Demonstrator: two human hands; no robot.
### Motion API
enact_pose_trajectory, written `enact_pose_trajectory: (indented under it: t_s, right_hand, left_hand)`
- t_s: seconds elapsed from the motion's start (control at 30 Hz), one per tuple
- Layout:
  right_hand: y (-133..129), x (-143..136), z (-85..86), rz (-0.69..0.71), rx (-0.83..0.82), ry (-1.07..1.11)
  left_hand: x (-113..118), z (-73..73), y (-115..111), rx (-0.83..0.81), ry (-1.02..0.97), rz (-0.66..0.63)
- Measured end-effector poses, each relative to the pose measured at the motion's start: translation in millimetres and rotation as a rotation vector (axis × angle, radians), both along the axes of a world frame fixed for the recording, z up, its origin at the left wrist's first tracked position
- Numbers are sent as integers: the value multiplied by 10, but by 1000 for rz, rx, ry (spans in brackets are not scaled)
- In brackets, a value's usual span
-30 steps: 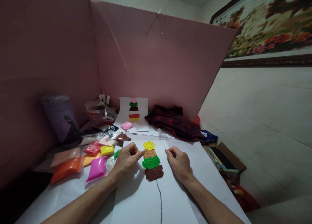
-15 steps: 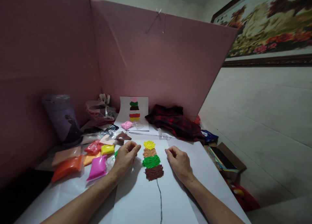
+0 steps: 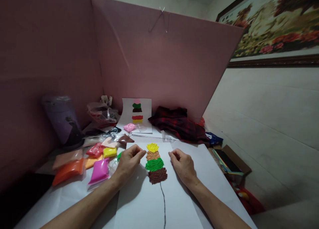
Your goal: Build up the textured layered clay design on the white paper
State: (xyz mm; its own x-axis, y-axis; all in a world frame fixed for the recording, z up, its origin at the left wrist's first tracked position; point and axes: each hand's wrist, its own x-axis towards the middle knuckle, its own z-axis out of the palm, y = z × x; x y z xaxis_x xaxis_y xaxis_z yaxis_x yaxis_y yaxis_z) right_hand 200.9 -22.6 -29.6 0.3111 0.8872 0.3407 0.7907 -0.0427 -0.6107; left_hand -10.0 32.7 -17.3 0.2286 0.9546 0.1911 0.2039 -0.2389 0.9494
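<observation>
Four clay bands are stacked on the white sheet [image 3: 149, 205] lying on the table: yellow band [image 3: 152, 147] at top, tan band [image 3: 153, 155] under it, green band [image 3: 154, 164] next, brown band [image 3: 157, 175] at the bottom, each touching its neighbour. One dark pencilled line [image 3: 163, 205] runs from the brown band down toward the near edge. Two bare hands rest on the sheet, one on either side of the stack. The left hand [image 3: 128, 162] lies just left of the tan and green bands, thumb and forefinger tips pressed together near the yellow band; whether they pinch a bit of clay cannot be told. The right hand [image 3: 183, 164] sits just right of the stack, fingers curled in loosely to a closed fist, nothing seen in it. To the left of the sheet lie clay packets: one magenta packet [image 3: 99, 171], one orange packet [image 3: 67, 171], one yellow packet [image 3: 109, 152], one red packet [image 3: 94, 150], one brown packet [image 3: 125, 139], one pale pink packet [image 3: 129, 127]. One sample card [image 3: 144, 106] with a similar stack of colours leans against the pink partition [image 3: 161, 62]. One purple tumbler [image 3: 62, 119] stands far left; one plaid cloth [image 3: 179, 124] lies crumpled at the back right.
</observation>
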Motion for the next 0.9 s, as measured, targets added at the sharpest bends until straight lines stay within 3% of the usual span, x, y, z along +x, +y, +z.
enact_pose_trajectory:
  t_s: [0.23,0.37,0.5,0.63,0.9]
  right_hand:
    - [-5,-4,12,-4,-21,-18]
    - [-2,-11,17,8,-66,-60]
    - [7,-11,8,-4,-96,-101]
    - [4,-6,4,9,-102,-134]
    - [-7,-3,10,15,-107,-158]
  left_hand:
    - [5,-44,12,50,2,5]
    - [7,10,14,134,21,40]
    - [-10,184,16,136,-76,54]
    - [-48,413,47,-7,-316,90]
    - [-198,800,206,-227,-538,158]
